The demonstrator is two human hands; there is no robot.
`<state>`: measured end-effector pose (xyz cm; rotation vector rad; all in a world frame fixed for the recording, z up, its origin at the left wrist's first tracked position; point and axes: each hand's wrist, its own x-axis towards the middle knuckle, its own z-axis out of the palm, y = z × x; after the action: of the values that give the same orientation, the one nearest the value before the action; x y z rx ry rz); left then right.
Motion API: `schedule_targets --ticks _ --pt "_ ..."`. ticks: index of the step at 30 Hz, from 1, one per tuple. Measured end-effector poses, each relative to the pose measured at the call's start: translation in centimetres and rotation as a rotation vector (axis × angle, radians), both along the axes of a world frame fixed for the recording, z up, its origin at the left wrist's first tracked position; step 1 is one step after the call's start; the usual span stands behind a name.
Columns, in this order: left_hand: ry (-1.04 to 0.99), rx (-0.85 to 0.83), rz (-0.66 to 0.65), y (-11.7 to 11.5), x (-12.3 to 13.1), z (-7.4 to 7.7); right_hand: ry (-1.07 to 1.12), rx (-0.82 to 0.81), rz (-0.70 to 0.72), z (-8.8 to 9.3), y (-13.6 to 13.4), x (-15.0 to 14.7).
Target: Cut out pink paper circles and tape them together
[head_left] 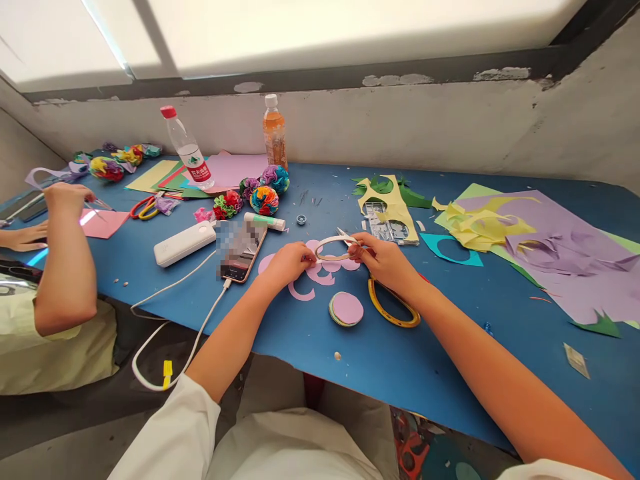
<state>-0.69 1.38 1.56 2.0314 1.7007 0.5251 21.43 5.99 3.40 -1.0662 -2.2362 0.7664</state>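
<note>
My left hand (287, 262) pinches one side of a thin cream paper ring (332, 248) above the blue table (450, 347). My right hand (383, 261) grips yellow-handled scissors (393, 305), whose blades reach the ring's far side. Under the ring lie pink scalloped paper scraps (320, 275). A small stack of paper circles with a pink one on top (346, 309) rests just in front of my hands.
A phone (240, 248) on a white cable lies left of my hands, beside a white power bank (184, 243) and glue stick (265, 221). Paper pom-pom flowers (264, 199), two bottles and coloured sheets lie behind. Purple and yellow paper offcuts (550, 247) lie right. Another person's arm (67, 260) works at left.
</note>
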Motion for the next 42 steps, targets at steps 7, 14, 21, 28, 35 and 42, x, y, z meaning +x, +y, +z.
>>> schedule_targets --ticks 7,14,21,28,35,42 --pt "0.025 -0.006 -0.017 -0.2 0.1 0.3 -0.010 -0.004 -0.005 0.2 -0.2 0.0" --pt "0.078 0.022 -0.061 -0.4 0.3 0.5 -0.019 -0.002 -0.003 0.1 0.0 0.1" --pt "0.120 0.054 -0.102 -0.6 0.4 0.3 -0.025 0.002 -0.006 0.0 0.1 0.3" --pt "0.148 0.060 -0.100 -0.7 0.6 0.6 -0.001 -0.020 0.008 0.2 -0.1 0.2" --pt "0.150 0.059 -0.086 -1.1 0.4 1.3 0.021 -0.064 0.004 0.3 -0.3 0.0" --pt "0.168 0.043 -0.093 -1.0 0.3 1.2 0.034 -0.118 0.003 0.4 -0.3 0.0"
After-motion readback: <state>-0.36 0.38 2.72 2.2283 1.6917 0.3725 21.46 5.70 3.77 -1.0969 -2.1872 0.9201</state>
